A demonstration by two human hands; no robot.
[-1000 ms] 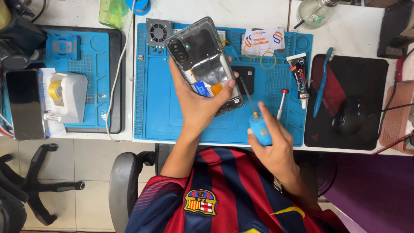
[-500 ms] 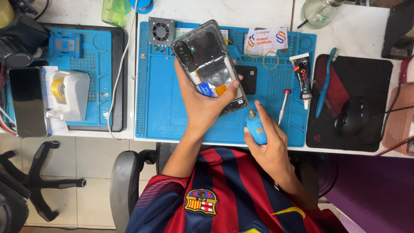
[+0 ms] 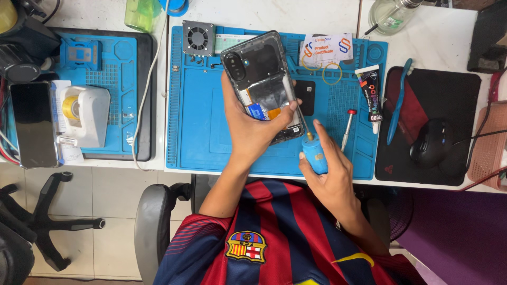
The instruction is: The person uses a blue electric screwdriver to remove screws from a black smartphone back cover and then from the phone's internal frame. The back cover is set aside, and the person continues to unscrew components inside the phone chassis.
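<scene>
My left hand grips a smartphone with its back cover off, internals facing up, tilted above the blue work mat. My right hand holds a blue-handled screwdriver. Its thin shaft points up toward the phone's lower right edge, by my left thumb. A second small screwdriver with a red tip lies on the mat just right of my right hand.
On the mat lie a small black fan, a dark square part, a printed card, rubber bands and a glue tube. Right: blue tweezers, mouse on a black pad. Left: tape dispenser, dark phone.
My right hand has brought the blue screwdriver up and leftward, closer to the phone's lower edge. The phone stays in my left hand, nearly still.
</scene>
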